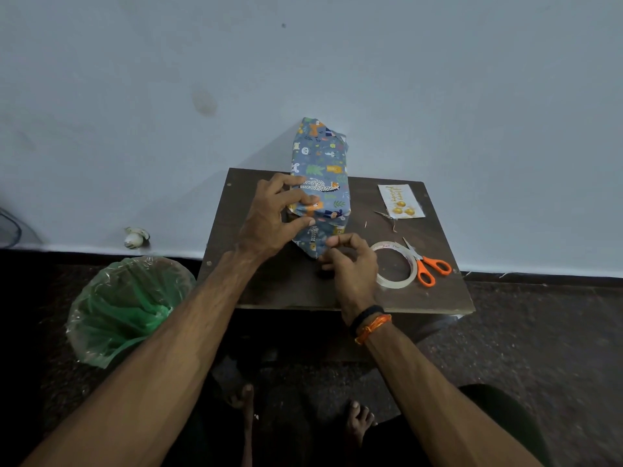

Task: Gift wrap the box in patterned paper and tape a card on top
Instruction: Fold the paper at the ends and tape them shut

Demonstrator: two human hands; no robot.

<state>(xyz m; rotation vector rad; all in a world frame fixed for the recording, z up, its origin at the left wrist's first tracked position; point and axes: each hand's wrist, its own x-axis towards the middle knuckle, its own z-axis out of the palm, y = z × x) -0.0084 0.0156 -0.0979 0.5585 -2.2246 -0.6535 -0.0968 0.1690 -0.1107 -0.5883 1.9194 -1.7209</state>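
box (320, 183) in animal paper stood mid-table (290, 281). our left hand (269, 220) pinched a paper fold on its side; our right hand (350, 261), fingers curled together, pinched the near flap. card (401, 201) at 2 o'clock, tape (394, 264) and scissors (428, 264) at 4.

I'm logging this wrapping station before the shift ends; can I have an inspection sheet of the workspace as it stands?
Surface: dark brown wooden table, small, against a pale wall.
Job's things: box in blue animal-print paper, near end unsealed; white birthday card with gold balloons lying loose on the table; clear tape roll; orange-handled scissors.
Clutter: thin scraps beside the card.
Grips: left hand pinches the paper fold; right hand pinches at the near flap, holding what cannot be told.
Cables: nothing seen.
Surroundings: green-lined bin on dark floor, left.
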